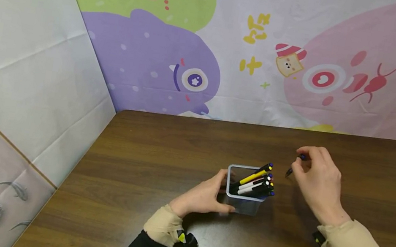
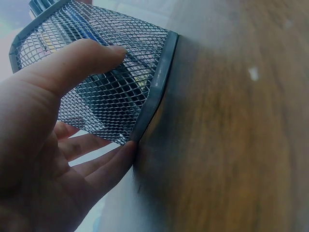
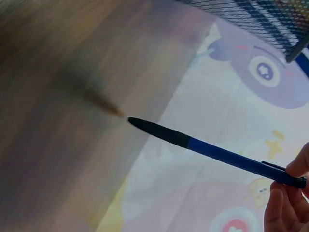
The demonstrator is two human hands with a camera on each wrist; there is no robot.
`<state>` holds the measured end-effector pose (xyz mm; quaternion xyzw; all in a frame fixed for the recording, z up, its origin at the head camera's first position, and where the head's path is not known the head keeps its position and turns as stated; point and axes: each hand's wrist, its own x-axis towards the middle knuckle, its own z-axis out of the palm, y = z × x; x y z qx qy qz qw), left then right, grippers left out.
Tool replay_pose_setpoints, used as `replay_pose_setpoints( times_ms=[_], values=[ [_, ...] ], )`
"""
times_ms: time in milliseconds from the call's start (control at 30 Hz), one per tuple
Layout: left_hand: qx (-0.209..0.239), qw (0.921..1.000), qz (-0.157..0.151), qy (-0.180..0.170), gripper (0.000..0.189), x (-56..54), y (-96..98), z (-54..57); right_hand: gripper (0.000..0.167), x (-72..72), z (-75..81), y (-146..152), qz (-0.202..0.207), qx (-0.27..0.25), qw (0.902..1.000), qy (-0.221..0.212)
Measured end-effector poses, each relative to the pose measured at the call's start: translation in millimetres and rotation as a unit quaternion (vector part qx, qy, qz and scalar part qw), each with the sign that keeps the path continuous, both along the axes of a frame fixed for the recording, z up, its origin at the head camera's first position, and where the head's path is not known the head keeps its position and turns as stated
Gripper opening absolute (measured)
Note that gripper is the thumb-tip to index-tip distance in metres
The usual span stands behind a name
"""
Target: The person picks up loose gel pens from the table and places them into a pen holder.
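Observation:
My left hand (image 1: 205, 196) grips a dark mesh pen holder (image 1: 244, 206) with a pale rim, standing on the table. In the left wrist view, the thumb lies across the mesh (image 2: 104, 99) and the fingers reach under and behind it near the base. Several pens (image 1: 255, 182), yellow, white and black, lean toward the right inside the holder. To the right of it, my right hand (image 1: 319, 182) pinches a blue pen (image 3: 227, 157) by its clip end. The pen's black grip section slants down, its tip close over the tabletop.
The brown wooden table (image 1: 130, 164) has a rounded far corner on the right. Behind it hangs a cloth (image 1: 258, 102) printed with cartoon figures. A pale panel (image 1: 40, 44) stands along the left side.

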<state>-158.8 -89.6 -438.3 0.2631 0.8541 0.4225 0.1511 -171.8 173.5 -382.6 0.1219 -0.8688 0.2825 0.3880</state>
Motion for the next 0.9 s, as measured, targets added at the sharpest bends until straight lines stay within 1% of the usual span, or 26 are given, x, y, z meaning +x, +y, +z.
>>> replay_pose_setpoints(
  times_ms=[200, 333, 467, 667, 900],
  values=[
    [0.000, 1.0000, -0.002, -0.003, 0.079, 0.8, -0.2, 0.9, 0.020, 6.2, 11.6, -8, 0.027, -0.017, 0.9986, 0.043],
    [0.001, 1.0000, -0.002, -0.005, 0.079, 0.8, -0.3, 1.4, 0.021, 11.4, 22.3, -12, 0.048, -0.041, 0.9952, 0.075],
    [0.003, 1.0000, -0.003, -0.005, 0.078, 0.3, -0.4, 0.8, 0.021, 17.3, 34.7, -18, 0.061, -0.070, 0.9904, 0.103],
    [0.001, 1.0000, -0.002, -0.001, 0.077, 0.0, -0.5, -0.2, 0.020, 25.0, 49.7, -24, 0.085, -0.092, 0.9849, 0.120],
    [-0.005, 1.0000, -0.003, 0.006, 0.078, -0.4, -0.5, -0.7, 0.017, 30.3, 60.3, -30, 0.100, -0.107, 0.9798, 0.135]
  ],
)
